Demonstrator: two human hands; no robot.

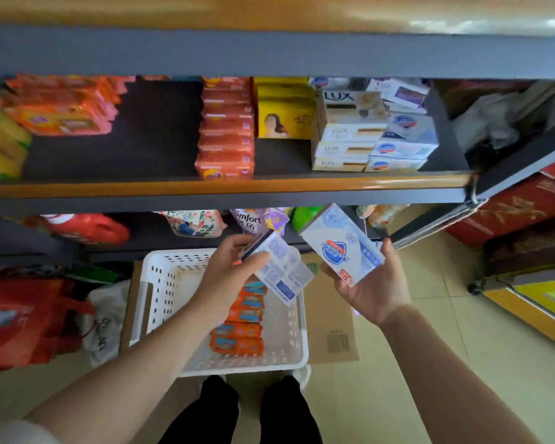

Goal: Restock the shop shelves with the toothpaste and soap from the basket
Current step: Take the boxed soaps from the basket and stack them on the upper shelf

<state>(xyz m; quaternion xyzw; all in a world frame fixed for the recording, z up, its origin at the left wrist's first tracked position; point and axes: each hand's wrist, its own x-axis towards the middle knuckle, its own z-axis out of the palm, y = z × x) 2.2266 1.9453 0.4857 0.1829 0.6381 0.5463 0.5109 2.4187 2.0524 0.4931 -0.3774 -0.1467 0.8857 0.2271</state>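
Note:
My left hand (229, 270) grips a white-and-blue soap box (281, 270), back side up, above the white perforated basket (161, 283). My right hand (370, 283) holds a second white soap box with a blue shield logo (342, 245), tilted, just below the middle shelf's edge. Several orange soap packs (241, 328) lie stacked inside the basket. On the middle shelf (225, 185) stand matching white-blue soap boxes (401, 149) next to LUX soap boxes (343, 145), a column of orange soap packs (226, 129) and yellow boxes (284, 116).
The basket rests on a flat cardboard box (330, 325) on the tiled floor. Red bags (29, 318) and a white bag (104, 318) sit at the left. Softener pouches (249, 219) hang on the lower shelf. Red cartons (519, 213) stand at the right. Dark gaps (154, 129) lie between shelf goods.

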